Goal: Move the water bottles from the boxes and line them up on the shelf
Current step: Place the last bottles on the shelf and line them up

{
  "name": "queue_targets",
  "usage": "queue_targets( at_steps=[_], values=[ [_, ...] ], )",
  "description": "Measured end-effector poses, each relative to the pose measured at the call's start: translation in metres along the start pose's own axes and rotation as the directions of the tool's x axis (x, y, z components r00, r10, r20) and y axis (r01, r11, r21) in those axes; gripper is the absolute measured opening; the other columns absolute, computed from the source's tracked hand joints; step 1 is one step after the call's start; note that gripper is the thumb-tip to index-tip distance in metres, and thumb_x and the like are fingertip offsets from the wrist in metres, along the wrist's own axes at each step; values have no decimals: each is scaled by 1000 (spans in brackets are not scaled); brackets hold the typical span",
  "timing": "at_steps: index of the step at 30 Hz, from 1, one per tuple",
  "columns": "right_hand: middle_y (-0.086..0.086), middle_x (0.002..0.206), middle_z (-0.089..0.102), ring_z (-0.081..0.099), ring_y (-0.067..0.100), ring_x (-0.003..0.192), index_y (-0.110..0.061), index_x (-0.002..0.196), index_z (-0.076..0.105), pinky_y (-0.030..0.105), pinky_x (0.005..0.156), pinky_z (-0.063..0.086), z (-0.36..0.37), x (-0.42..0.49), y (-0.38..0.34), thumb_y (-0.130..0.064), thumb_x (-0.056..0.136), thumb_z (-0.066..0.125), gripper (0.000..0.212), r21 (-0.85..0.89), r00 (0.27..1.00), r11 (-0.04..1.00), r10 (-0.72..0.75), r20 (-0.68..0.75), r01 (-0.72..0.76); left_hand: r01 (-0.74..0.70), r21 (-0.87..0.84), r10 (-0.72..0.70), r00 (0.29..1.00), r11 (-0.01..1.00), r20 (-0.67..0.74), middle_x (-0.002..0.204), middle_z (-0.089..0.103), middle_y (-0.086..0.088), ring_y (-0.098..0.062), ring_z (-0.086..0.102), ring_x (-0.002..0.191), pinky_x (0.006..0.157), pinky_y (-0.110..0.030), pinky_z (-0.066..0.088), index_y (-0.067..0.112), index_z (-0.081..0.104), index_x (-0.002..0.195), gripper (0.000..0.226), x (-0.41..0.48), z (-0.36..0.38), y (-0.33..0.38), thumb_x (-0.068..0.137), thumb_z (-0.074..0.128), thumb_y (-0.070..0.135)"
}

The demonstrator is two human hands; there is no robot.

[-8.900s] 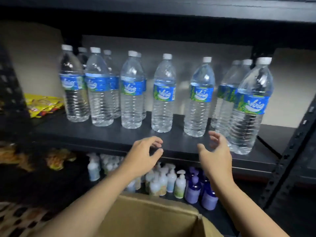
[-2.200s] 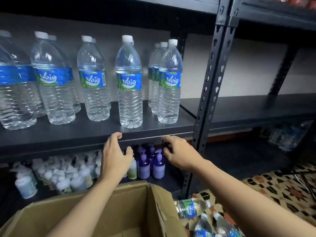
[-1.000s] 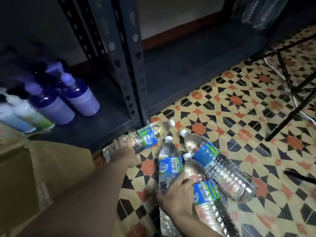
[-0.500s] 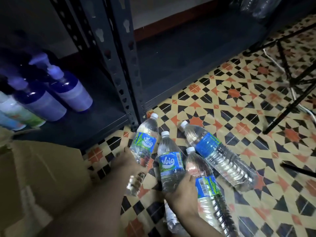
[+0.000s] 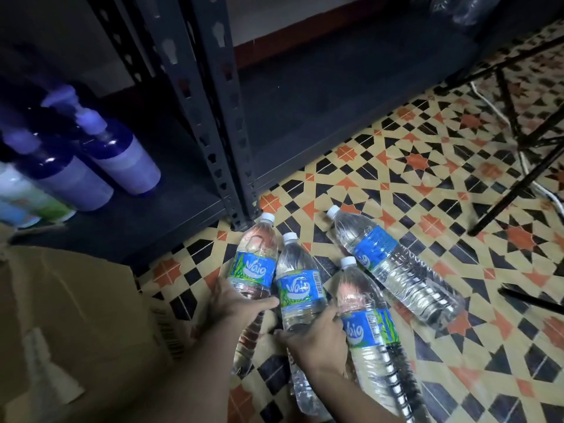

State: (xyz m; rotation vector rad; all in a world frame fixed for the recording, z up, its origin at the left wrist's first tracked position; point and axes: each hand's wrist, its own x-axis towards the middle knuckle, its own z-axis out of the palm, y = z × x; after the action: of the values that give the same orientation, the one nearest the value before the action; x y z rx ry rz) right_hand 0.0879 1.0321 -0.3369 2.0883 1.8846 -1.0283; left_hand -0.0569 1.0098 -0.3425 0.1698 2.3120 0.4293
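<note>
Several clear water bottles with blue labels lie on the patterned tile floor. My left hand grips the leftmost bottle around its middle, cap pointing towards the shelf post. My right hand grips the second bottle below its label. A third bottle lies just right of my right hand, touching it. The fourth bottle lies apart at an angle, further right. The shelf's bottom board is dark, to the upper left.
A cardboard box fills the lower left. Purple pump bottles stand on the bottom shelf board. The grey slotted shelf post rises just beyond the bottles. Black stand legs and a white cable cross the floor at right.
I looked down from the shelf to the floor. Over the last second my left hand turned the leftmost bottle from lying sideways to pointing away; my right hand closed round the second bottle.
</note>
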Motion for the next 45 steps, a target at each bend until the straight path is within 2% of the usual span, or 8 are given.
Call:
queue_targets(
  at_steps=[6, 13, 19, 24, 29, 35, 37, 45],
  values=[
    [10, 122, 60, 62, 30, 110, -15, 129, 35, 35, 90, 51, -2, 5, 5, -52, 59, 80, 91, 36, 1000, 999, -12, 13, 12, 22, 3, -22, 1000, 1000, -22, 125, 57, -16, -35, 59, 111, 75, -33, 49, 11, 43, 129, 86, 2, -3, 2, 59, 90, 32],
    [7, 117, 67, 66, 28, 104, -16, 125, 41, 29, 82, 49, -19, 2, 11, -50, 66, 82, 79, 219, 993, 972, 69, 94, -88, 47, -146, -61, 994, 988, -95, 134, 56, -14, -35, 56, 120, 97, -45, 51, 12, 43, 137, 116, -13, 12, -4, 37, 88, 52],
    [-2, 105, 72, 69, 23, 96, -23, 126, 47, 33, 86, 54, -47, -26, -1, -52, 50, 83, 89, 419, 1000, 908, -16, -1, 14, -175, -229, 131, 972, 958, -194, 98, 56, 6, -25, 60, 97, 76, -28, 47, 25, 48, 104, 72, -64, -14, 22, 47, 89, 44],
    [-1, 104, 64, 63, 25, 99, -17, 125, 47, 34, 86, 49, -104, -49, -28, -47, 56, 90, 87, 569, 976, 798, -106, -191, 198, -358, -341, 265, 920, 869, -290, 90, 64, 7, -22, 63, 89, 79, -34, 53, 25, 49, 95, 69, -122, -65, 48, 41, 85, 49],
    [-17, 96, 64, 64, 16, 95, -27, 117, 51, 31, 78, 46, -170, -87, -57, -52, 48, 87, 82, 566, 860, 655, -301, -413, 501, -551, -483, 382, 829, 681, -408, 91, 71, 11, -15, 70, 86, 81, -41, 56, 31, 47, 94, 81, -181, -111, 57, 28, 84, 61],
    [-16, 111, 65, 64, 8, 102, -34, 124, 49, 36, 88, 53, -239, -163, -89, -50, 50, 91, 87, 401, 628, 488, -525, -575, 775, -713, -585, 397, 702, 387, -592, 98, 74, 10, 1, 70, 86, 81, -20, 55, 20, 61, 111, 72, -258, -176, 58, 48, 97, 26],
    [-16, 113, 65, 64, 8, 104, -34, 127, 48, 35, 88, 52, -261, -191, -98, -48, 51, 92, 90, 337, 552, 444, -569, -610, 830, -728, -615, 389, 684, 303, -618, 95, 76, 10, -2, 72, 85, 84, -26, 58, 16, 65, 111, 71, -282, -201, 56, 48, 96, 30],
    [-27, 112, 65, 62, -9, 101, -46, 121, 48, 25, 85, 50, -289, -300, -130, -56, 47, 91, 86, 368, 428, 249, -704, -566, 896, -823, -508, 342, 568, 254, -748, 97, 75, 12, -9, 72, 92, 87, -44, 57, 22, 63, 112, 80, -349, -289, 14, 41, 92, 44]
  ],
)
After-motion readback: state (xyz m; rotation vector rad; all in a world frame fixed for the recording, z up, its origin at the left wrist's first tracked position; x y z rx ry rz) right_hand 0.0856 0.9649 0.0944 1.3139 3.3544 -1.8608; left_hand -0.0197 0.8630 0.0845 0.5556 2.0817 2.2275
